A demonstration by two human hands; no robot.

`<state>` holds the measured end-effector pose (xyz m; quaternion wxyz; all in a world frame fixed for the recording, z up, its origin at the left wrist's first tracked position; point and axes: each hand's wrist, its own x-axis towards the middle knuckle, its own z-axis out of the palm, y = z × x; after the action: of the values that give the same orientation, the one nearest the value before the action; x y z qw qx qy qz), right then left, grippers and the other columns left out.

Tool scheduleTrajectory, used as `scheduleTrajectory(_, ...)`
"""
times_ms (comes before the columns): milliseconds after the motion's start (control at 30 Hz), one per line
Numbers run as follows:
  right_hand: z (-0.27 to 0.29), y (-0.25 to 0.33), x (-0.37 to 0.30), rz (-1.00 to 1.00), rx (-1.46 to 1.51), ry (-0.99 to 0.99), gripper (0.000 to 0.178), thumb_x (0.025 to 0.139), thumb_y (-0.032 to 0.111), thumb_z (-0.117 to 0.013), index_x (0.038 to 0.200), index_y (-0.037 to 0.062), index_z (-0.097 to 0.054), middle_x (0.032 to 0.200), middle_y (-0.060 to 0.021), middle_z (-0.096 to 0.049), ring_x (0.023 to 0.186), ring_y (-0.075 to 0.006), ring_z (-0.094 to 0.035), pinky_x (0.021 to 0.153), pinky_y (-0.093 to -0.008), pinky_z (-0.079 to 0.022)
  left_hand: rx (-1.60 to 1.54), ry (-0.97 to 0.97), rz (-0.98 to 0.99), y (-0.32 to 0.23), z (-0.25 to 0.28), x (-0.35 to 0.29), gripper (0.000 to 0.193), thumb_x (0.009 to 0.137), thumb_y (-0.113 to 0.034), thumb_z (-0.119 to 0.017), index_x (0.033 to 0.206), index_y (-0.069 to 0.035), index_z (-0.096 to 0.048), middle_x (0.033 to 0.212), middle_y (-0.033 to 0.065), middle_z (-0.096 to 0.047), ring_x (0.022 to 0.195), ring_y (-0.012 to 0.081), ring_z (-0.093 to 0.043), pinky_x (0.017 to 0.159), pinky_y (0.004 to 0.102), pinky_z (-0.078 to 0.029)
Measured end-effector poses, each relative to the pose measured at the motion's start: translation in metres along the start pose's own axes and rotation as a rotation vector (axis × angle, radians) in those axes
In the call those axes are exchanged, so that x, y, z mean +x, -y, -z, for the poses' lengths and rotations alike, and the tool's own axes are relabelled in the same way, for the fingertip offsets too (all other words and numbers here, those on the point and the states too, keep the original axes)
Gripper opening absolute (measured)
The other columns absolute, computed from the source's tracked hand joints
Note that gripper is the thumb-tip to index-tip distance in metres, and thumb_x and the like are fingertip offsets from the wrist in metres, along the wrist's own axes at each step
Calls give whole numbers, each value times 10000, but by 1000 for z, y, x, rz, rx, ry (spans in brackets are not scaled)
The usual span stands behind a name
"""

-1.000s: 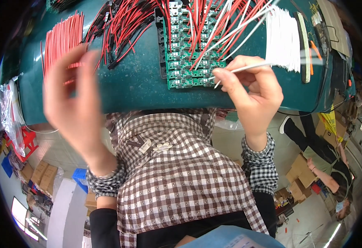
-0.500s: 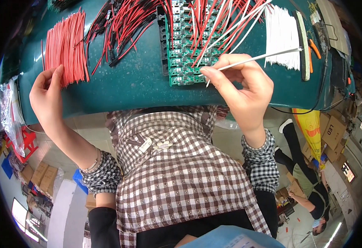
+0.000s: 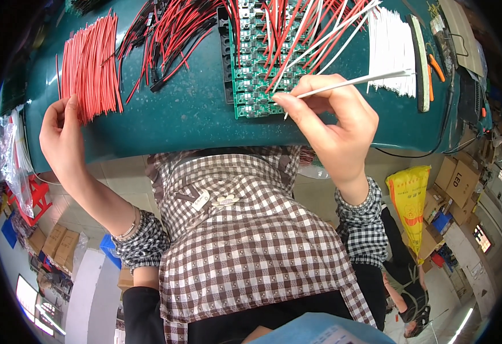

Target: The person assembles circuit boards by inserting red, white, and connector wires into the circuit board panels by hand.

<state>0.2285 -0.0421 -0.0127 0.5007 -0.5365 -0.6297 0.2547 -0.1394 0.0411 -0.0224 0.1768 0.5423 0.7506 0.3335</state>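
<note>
We are pinching white wires (image 3: 371, 77) near their tips with our right fingers (image 3: 293, 107), presumably for control. Our left fingers (image 3: 72, 113) are meeting red wires (image 3: 93, 63); whether grasping, we cannot tell.

Left hand (image 3: 63, 137), ahead of and left of the checked apron (image 3: 251, 252), thumb raised beside the bent forefinger; left forearm (image 3: 102, 198), bare, slanting outward from the apron; right hand (image 3: 343, 137), ahead of the apron's right side, thumb and forefinger pinched, other fingers curled
</note>
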Motion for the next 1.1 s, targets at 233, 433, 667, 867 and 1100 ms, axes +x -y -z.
scheduleTrajectory(233,-1,3,5,9,-99,59,180,779,77,-798,850,-11,-657,773,-70,-656,604,-96,-639,514,-220,-521,-268,-53,24,-17,1,-18,219,913,-153,-704,1025,34,-688,832,8,-655,702,49,-552,636,185,-441)
scheduleTrajectory(433,2,1,6,67,-181,117,178,762,95,-803,842,5,-672,758,-67,-662,572,-128,-626,507,-241,-498,-431,-24,-18,-39,5,-37,210,914,-89,-689,1083,35,-679,1010,85,-708,818,86,-644,720,200,-503)
scheduleTrajectory(667,4,5,6,-53,-102,103,233,758,69,-814,940,-11,-693,793,-75,-684,615,-89,-643,541,-215,-519,-741,169,3,-73,-5,-69,137,934,-37,-631,1036,54,-621,989,143,-700,870,188,-694,753,291,-572)
scheduleTrajectory(867,19,5,7,-130,63,-24,246,789,-3,-780,1012,-37,-683,912,-92,-714,749,-100,-685,644,-214,-554,-856,459,81,-127,-28,-113,143,895,64,-625,1033,80,-589,926,168,-694,795,214,-712,668,254,-593)
scheduleTrajectory(1100,44,2,8,-234,238,-167,166,845,-56,-709,1001,-63,-654,903,-99,-700,725,-91,-656,613,-190,-524,-833,621,14,-135,-51,-125,126,878,86,-658,955,54,-564,965,108,-661,826,108,-660,731,211,-555)
